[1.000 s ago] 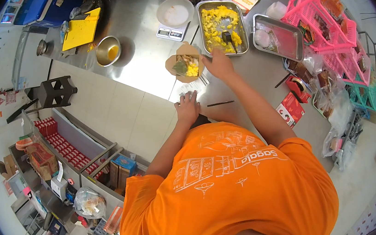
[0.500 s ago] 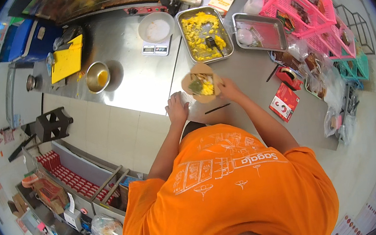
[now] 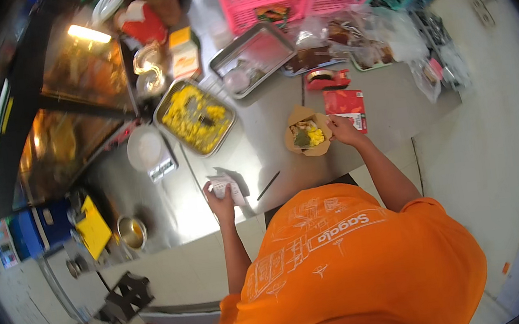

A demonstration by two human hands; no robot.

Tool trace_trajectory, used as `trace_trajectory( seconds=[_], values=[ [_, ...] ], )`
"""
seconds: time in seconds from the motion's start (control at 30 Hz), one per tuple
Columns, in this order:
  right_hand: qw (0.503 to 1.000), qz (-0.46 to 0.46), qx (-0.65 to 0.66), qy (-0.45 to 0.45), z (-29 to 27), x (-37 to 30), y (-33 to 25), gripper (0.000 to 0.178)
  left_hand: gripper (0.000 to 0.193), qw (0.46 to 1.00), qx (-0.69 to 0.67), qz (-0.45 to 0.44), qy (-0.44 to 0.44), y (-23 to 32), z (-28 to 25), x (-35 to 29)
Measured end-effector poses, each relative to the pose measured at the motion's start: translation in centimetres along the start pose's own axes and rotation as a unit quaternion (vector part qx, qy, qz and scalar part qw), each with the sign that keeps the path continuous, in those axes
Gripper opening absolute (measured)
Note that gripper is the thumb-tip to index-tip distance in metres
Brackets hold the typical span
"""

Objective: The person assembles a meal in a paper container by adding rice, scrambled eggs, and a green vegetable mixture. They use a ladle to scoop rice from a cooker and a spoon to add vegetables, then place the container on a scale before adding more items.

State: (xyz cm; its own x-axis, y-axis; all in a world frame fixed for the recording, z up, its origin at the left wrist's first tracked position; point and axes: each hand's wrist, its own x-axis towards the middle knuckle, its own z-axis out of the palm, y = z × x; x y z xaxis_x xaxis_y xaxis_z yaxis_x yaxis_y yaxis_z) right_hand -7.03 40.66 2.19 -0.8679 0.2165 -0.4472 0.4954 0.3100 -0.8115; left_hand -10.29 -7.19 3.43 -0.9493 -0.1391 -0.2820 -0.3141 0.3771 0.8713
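My left hand (image 3: 220,203) is closed on a small white paper slip (image 3: 232,189), raised a little above the steel counter. Off to the right, my right hand (image 3: 344,130) pinches the side flap of a brown cardboard food box (image 3: 297,147) with its flaps spread. Inside the box lie yellow scrambled egg (image 3: 315,136), a dark green leafy piece and some pale brown food. Between my hands, a thin black stick (image 3: 268,185) rests on the counter.
Steel trays, one with yellow egg (image 3: 193,115) and one greyish (image 3: 253,54), stand farther back. A red tape dispenser (image 3: 327,79) and red card (image 3: 345,102) sit beyond the box. Left are a scale (image 3: 163,166), a bowl (image 3: 132,231) and a yellow board (image 3: 93,229). Pink baskets (image 3: 268,14) stand behind.
The view has swung to the right. My right hand has carried the food box rightward, near the red card. My left hand, earlier flat on the counter, now holds the paper slip.
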Motion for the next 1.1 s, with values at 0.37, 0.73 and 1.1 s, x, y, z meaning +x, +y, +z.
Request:
trace_trajectory(
  seconds=[0.37, 0.73, 1.1],
  values=[
    [0.993, -0.038, 0.093, 0.069, -21.2, 4.5, 5.8, 0.023, 0.058, 0.953, -0.136, 0.270, 0.005, 30.9, 17.9, -4.6],
    [0.985, 0.059, 0.145, 0.069, -29.3, 5.6, 13.5, 0.018, 0.083, 0.933, -0.080, 0.302, -0.182, 41.0, 29.8, -8.3],
    [0.976, 0.026, 0.215, 0.034, -29.1, 9.9, 9.2, 0.029, 0.095, 0.922, -0.210, 0.222, -0.237, 43.6, 30.9, -8.7]
  ],
)
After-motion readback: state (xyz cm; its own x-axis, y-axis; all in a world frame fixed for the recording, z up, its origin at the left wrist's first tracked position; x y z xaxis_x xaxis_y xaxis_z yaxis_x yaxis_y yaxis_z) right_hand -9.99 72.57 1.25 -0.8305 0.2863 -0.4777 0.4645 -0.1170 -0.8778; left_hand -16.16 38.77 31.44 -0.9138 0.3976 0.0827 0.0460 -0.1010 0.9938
